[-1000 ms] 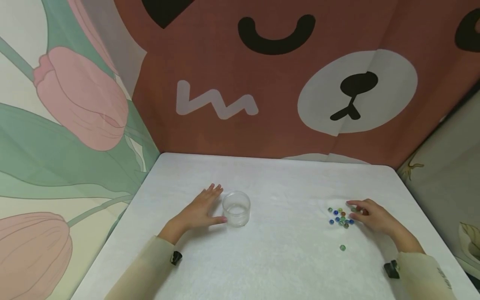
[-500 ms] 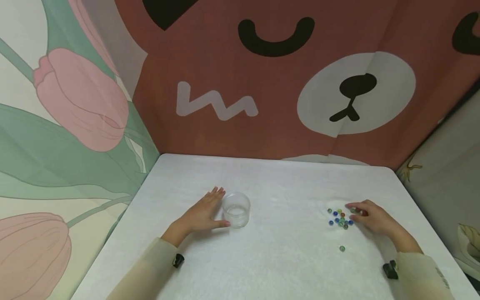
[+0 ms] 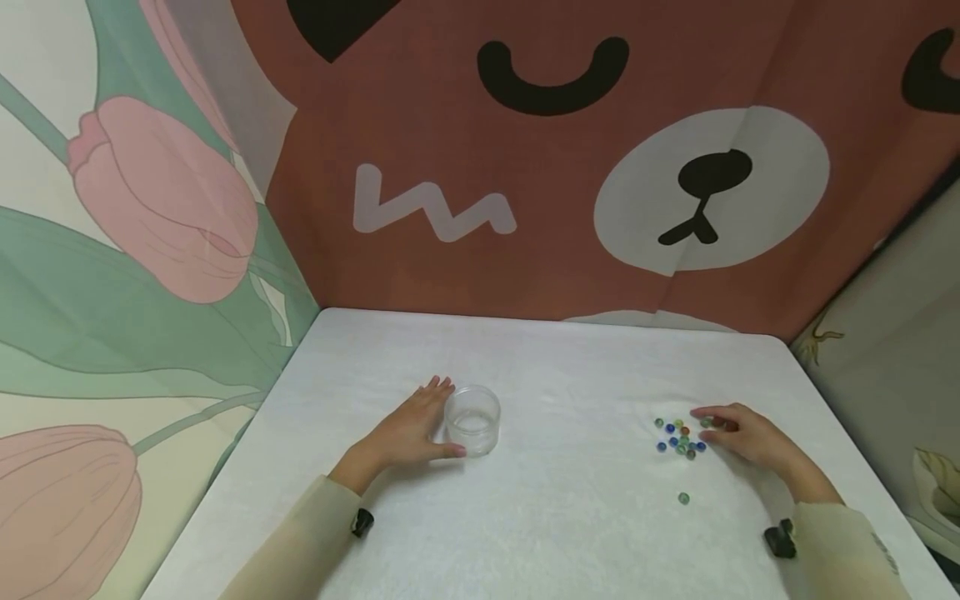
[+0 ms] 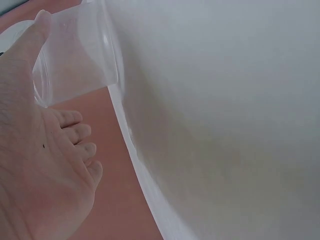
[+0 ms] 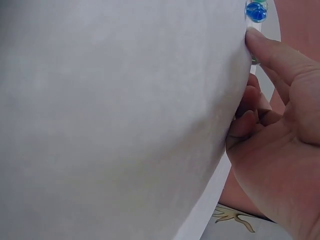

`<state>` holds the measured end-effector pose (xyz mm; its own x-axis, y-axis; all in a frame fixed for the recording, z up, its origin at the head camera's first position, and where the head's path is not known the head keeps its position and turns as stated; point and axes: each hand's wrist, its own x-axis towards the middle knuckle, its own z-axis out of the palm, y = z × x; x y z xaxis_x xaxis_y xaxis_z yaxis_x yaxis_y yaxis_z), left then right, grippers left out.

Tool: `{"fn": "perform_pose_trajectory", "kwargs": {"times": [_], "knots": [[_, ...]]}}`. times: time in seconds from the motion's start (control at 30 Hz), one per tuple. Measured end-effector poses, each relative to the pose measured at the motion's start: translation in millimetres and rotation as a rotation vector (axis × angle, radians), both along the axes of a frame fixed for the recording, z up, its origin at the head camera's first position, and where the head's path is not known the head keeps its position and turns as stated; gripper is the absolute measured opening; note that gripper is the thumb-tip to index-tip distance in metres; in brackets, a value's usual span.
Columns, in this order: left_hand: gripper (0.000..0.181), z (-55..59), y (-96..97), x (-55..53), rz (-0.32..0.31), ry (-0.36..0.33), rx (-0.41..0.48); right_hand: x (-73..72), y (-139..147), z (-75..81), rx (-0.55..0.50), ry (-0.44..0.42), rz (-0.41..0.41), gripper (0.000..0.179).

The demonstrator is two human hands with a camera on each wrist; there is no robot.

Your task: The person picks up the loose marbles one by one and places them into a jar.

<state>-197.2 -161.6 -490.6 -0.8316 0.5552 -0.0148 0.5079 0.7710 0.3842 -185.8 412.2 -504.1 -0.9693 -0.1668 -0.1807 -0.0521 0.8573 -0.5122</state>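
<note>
A clear, round plastic cup point(image 3: 472, 425) stands upright on the white table. My left hand point(image 3: 411, 429) is at its left side, its thumb by the near wall and its straight fingers by the far left. In the left wrist view that thumb overlaps the cup's wall point(image 4: 80, 55). My right hand point(image 3: 757, 433) rests low beside a cluster of small glass marbles point(image 3: 684, 442). Its thumb and index finger stand apart around a green marble point(image 3: 706, 422); its other fingers are bent under. A blue marble point(image 5: 256, 12) shows beyond the thumb in the right wrist view.
One green marble point(image 3: 683, 498) lies apart, nearer the front than the cluster. The white-covered table point(image 3: 570, 508) stretches between the two hands. A brown bear-print cloth point(image 3: 420, 283) hangs behind its far edge, and a tulip-print cloth point(image 3: 172, 350) hangs at the left.
My left hand has slid slightly right, bringing thumb and fingers closer around the cup. My right hand stays almost still at the marbles.
</note>
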Motion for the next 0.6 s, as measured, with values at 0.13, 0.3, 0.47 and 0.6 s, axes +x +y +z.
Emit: {"fn": "perform_pose_trajectory", "kwargs": {"times": [0.13, 0.3, 0.47, 0.6], "knots": [[0.114, -1.9, 2.5, -0.3, -0.011, 0.006, 0.004, -0.6, 1.6, -1.8, -0.012, -0.020, -0.042, 0.045], [0.114, 0.3, 5.9, 1.1, -0.012, 0.012, 0.018, 0.0, 1.4, -2.1, -0.027, -0.042, -0.108, 0.044], [0.114, 2.9, 7.9, 2.1, 0.001, 0.006, 0.019, 1.3, 2.3, -1.4, -0.045, -0.060, -0.156, 0.044], [0.113, 2.8, 9.4, 2.2, 0.014, 0.005, 0.012, 1.3, 2.6, -2.6, -0.051, -0.061, -0.180, 0.041]]}}
